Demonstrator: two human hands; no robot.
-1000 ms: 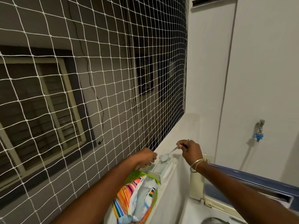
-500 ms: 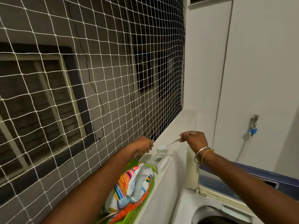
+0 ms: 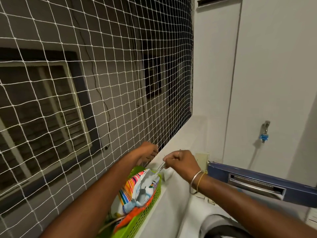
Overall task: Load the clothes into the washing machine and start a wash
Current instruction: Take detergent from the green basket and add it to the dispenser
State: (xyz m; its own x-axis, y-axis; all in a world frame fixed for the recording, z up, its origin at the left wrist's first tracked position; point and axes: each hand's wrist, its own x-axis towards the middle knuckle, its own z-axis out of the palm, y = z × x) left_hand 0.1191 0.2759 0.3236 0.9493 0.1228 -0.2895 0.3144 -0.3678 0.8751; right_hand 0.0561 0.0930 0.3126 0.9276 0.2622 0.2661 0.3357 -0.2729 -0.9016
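Nearest, at my lower right: washer [image 3: 211, 220], its round opening under the right forearm, the inside too dark for me to read. Lid [image 3: 257, 184], blue, stands raised behind it. Left of the washer, on the ledge [image 3: 180, 134]: green basket [image 3: 145, 217], holding a striped bag [image 3: 135, 189] with its mouth open upward. Right hand [image 3: 180, 162], two bangles [image 3: 197, 182] at the wrist, pinches a thin clear spoon [image 3: 160, 167]; the spoon slants down into the bag's mouth. Just beside the bag: a small white box [image 3: 166, 175], mostly hidden. Left hand [image 3: 148, 152], fingers curled against the net [image 3: 85, 83]; I cannot tell whether it holds anything. Farther right, on the white wall: tap [image 3: 265, 133] with a blue fitting. Beyond the net: a window [image 3: 42, 109].
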